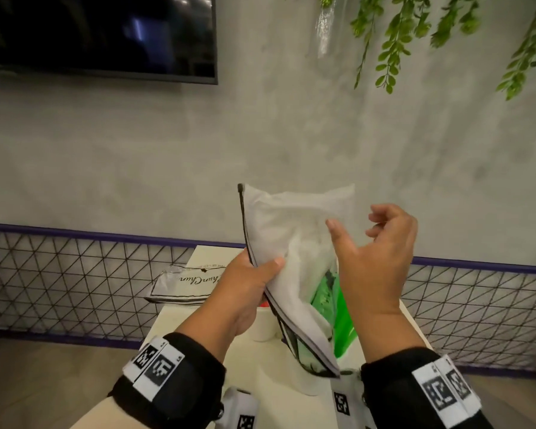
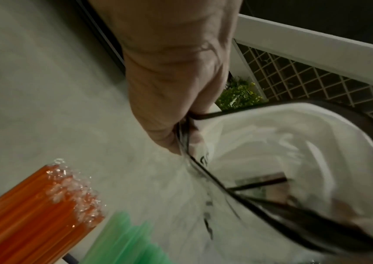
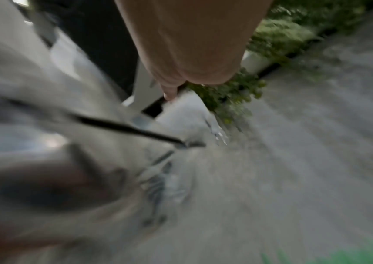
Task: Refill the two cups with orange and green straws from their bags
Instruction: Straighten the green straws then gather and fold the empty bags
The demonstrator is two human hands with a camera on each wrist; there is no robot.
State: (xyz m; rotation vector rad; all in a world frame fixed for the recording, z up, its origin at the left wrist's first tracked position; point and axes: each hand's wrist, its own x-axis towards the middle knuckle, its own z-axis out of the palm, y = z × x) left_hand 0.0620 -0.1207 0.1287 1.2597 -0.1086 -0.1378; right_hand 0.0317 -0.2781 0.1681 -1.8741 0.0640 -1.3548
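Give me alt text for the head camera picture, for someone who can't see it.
A person's left hand grips a white zip bag held up over a small white table, while the right hand hovers beside it, fingers loosely curled and holding nothing. Green straws show behind the bag, and another white bag lies farther back.

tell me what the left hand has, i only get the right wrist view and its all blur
Observer: The left hand grips a white zip bag by its dark-trimmed edge, held up over the table.
Operator: is the right hand on it too
Observer: The head view shows the right hand beside the bag, fingers loosely curled, holding nothing.
Operator: any straws out yet
Observer: The left wrist view shows orange straws bundled upright, with green straws next to them.
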